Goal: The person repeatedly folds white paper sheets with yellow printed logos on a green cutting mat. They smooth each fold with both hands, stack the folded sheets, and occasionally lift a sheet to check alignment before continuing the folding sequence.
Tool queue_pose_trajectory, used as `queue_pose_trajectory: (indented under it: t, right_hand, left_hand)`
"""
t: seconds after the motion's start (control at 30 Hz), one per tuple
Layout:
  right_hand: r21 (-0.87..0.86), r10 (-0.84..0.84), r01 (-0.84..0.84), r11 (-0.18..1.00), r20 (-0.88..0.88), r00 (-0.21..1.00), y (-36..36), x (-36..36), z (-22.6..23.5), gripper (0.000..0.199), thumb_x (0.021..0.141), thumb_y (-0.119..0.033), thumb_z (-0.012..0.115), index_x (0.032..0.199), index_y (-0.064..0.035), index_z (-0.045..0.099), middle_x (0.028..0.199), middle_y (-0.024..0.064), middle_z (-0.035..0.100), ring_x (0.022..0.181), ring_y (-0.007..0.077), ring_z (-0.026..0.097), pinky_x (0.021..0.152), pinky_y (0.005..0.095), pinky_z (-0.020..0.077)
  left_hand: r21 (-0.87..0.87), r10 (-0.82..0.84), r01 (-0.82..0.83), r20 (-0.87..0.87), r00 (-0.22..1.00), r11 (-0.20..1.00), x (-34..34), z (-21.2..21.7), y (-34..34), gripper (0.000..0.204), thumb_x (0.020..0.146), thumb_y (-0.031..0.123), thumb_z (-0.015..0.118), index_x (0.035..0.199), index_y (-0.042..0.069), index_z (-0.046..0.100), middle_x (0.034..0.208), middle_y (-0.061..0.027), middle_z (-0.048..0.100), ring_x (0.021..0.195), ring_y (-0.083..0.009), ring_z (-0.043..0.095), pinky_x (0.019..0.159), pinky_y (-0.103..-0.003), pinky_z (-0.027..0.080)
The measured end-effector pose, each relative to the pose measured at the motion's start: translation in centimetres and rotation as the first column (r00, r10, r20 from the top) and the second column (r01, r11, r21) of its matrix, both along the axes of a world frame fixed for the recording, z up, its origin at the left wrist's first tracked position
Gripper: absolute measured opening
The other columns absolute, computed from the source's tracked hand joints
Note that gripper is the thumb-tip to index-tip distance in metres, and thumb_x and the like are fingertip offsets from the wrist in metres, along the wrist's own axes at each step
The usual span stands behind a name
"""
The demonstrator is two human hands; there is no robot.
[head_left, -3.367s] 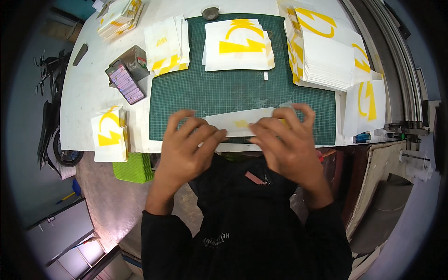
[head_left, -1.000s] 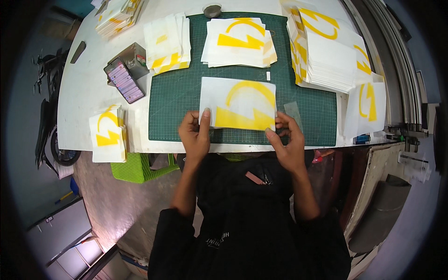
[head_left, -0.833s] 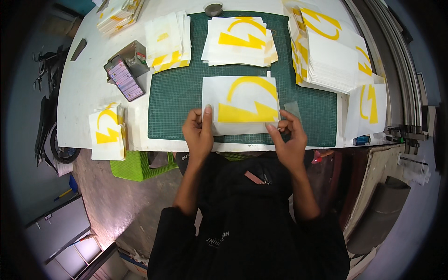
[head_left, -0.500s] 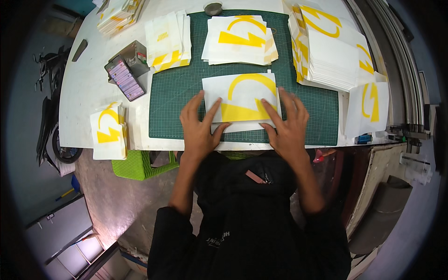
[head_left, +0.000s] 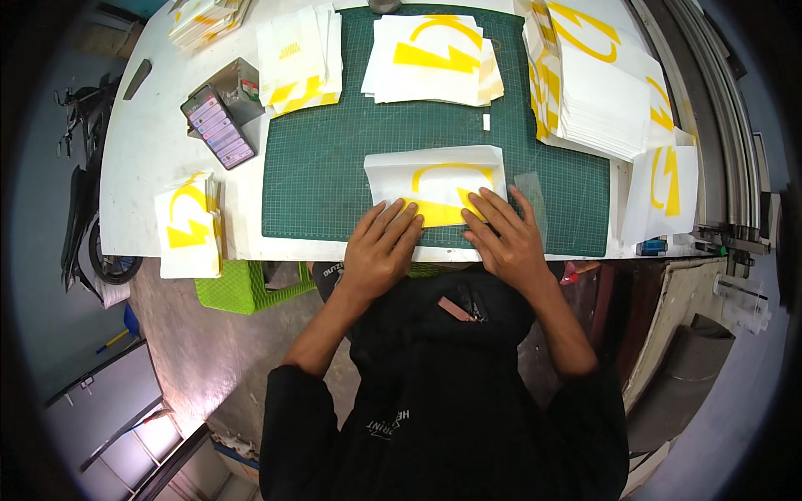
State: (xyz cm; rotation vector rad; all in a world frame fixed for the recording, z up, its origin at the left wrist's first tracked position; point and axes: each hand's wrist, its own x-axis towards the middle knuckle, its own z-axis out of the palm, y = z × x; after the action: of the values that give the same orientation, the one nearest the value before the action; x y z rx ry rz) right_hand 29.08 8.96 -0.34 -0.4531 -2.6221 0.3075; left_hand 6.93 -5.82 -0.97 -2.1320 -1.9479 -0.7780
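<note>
A white sheet with a yellow print (head_left: 451, 174) lies on the green cutting mat (head_left: 317, 184) close to the table's front edge, its far part curving up. My left hand (head_left: 383, 244) rests on the sheet's near left part, fingers stretched out flat. On the near right part lies my right hand (head_left: 508, 238), fingers extended and somewhat apart, its thumb by the near edge. Neither hand grips the sheet visibly. Beside my right hand is a clear, filmy strip (head_left: 531, 196). The underside of the sheet is hidden.
Beyond the sheet lies a stack of printed sheets (head_left: 426, 58), with a small white piece (head_left: 486, 122) nearer. Left are a phone (head_left: 219, 129) leaning on a grey box (head_left: 238, 88), and a smaller stack (head_left: 188, 230). A tall pile (head_left: 601, 104) stands right.
Both hands have moved from the sheet's sides onto its near part. The near edge has drawn closer and the far part now curves up. The small white piece shows fully.
</note>
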Motion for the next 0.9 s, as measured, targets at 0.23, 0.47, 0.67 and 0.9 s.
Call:
queue_pose_trajectory:
  t: [0.23,0.47,0.67,0.9]
  right_hand:
    - [-0.004,-0.014,0.014,1.000,0.069,0.998,-0.6,0.5,-0.3,0.046,0.092,-0.033,0.078,0.128,-0.0061,0.072,0.149,0.0114,0.060,0.147,0.0309,0.049,0.123,0.0629,0.0312]
    - [-0.009,-0.036,0.037,0.999,0.082,0.996,-1.3,0.7,-0.7,0.049,0.093,-0.036,0.076,0.128,-0.0032,0.071,0.151,0.0121,0.059,0.150,0.0318,0.046,0.124,0.0652,0.0266]
    - [-0.011,-0.044,0.045,0.999,0.112,0.993,-1.5,1.0,-0.9,0.052,0.094,-0.038,0.075,0.131,-0.0023,0.069,0.153,0.0117,0.058,0.152,0.0326,0.043,0.124,0.0699,0.0233]
    - [-0.010,-0.063,0.065,0.998,0.138,0.988,-1.5,1.2,-1.1,0.051,0.095,-0.040,0.073,0.133,-0.0063,0.069,0.154,0.0099,0.056,0.154,0.0344,0.039,0.120,0.0783,0.0193]
  left_hand:
    - [-0.119,0.058,-0.051,0.062,0.996,0.992,2.0,-0.4,-0.9,0.049,0.090,0.012,0.078,0.133,-0.007,0.064,0.147,-0.0249,0.060,0.141,-0.0412,0.055,0.118,-0.052,0.044]
    - [-0.166,0.054,-0.040,0.083,0.995,0.985,2.2,-0.5,-1.5,0.054,0.092,0.011,0.077,0.139,-0.008,0.060,0.152,-0.0282,0.055,0.144,-0.0445,0.051,0.119,-0.054,0.042]
    - [-0.193,0.043,-0.025,0.089,0.995,0.981,2.1,-0.6,-1.6,0.054,0.095,0.015,0.075,0.140,-0.009,0.058,0.153,-0.0291,0.053,0.145,-0.0453,0.050,0.119,-0.055,0.042]
    - [-0.234,0.054,-0.027,0.108,0.993,0.972,2.0,-0.3,-1.6,0.060,0.096,0.020,0.074,0.146,-0.006,0.054,0.156,-0.0284,0.049,0.146,-0.0451,0.047,0.121,-0.055,0.040]
